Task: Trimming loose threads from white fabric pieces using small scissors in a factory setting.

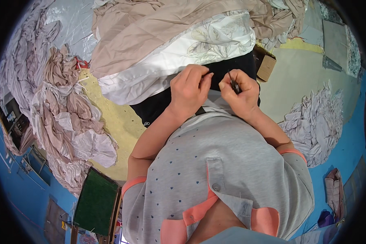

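Over my lap lies a big cloth, beige on one part and white with a grey floral print on the other. My left hand is closed just at its near edge, thumb and fingers curled together. Whether something thin is pinched there cannot be made out. To its right, my right hand is wrapped round small dark snips, their thin point sticking up past the fingers. Both hands are above my black trousers, a short gap apart.
Crumpled beige and white cloth is heaped at the left. A pale grey cloth pile lies at the right. Beyond my right hand stands a small cardboard box. A green-topped board is at the lower left, above the blue floor.
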A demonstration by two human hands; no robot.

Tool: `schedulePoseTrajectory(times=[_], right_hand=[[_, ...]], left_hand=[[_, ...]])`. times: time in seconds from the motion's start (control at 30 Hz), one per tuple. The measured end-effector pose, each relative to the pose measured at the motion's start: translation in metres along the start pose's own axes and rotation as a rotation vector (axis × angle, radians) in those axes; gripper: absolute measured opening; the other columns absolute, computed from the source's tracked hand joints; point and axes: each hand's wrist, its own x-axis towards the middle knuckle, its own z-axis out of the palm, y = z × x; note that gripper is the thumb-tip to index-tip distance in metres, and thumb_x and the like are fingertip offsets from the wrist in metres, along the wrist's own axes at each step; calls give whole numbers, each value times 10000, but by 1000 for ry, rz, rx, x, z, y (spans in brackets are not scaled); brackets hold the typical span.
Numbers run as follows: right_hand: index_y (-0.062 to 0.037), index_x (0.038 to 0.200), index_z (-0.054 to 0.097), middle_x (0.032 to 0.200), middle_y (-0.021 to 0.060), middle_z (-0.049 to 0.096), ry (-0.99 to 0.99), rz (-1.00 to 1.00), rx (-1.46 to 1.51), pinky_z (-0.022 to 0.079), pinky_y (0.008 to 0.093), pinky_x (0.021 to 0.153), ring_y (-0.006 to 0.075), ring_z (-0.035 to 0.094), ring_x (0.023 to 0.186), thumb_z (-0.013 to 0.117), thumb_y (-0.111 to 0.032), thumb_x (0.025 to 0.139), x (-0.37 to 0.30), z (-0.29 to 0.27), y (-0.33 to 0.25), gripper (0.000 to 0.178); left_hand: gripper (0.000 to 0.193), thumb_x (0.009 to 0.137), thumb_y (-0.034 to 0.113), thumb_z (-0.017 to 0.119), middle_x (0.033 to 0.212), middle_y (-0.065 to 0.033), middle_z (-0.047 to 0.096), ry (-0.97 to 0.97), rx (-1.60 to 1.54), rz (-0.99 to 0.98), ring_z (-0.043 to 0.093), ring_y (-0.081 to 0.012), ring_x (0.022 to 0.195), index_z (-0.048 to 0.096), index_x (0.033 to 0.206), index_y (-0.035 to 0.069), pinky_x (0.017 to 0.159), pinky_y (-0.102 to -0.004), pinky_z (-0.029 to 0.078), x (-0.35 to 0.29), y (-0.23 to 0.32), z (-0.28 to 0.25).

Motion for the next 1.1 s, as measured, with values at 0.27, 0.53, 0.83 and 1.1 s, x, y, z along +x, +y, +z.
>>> schedulePoseTrajectory(times=[0.27,0.53,0.83,1.1], right_hand=[[-21,875,591,688,-74,488,43,172,72,316,179,540,2,382,614,607,-118,899,1,-10,18,101],[-5,908,597,697,-68,492,3,182,52,328,180,555,7,390,627,586,-114,906,4,-12,30,110],[27,1006,607,729,-14,515,-113,143,51,394,211,612,55,446,662,501,-223,971,14,-16,26,274],[2,903,664,608,-24,536,-267,495,332,310,190,450,27,402,496,541,-254,951,37,-30,29,288]], left_hand=[[280,718,239,783,669,-66,605,-171,423,-148,598,-250,559,592,773,42,468,-346,460,11,-5,18],[186,749,172,740,688,-91,632,-125,375,-106,616,-277,581,603,757,47,492,-373,473,15,-27,32],[99,772,35,679,650,-96,604,11,167,3,581,-268,526,585,743,40,472,-345,451,10,-27,25],[122,768,-27,675,606,-69,551,63,-8,-19,494,-147,460,566,742,22,437,-266,397,5,-22,21]])
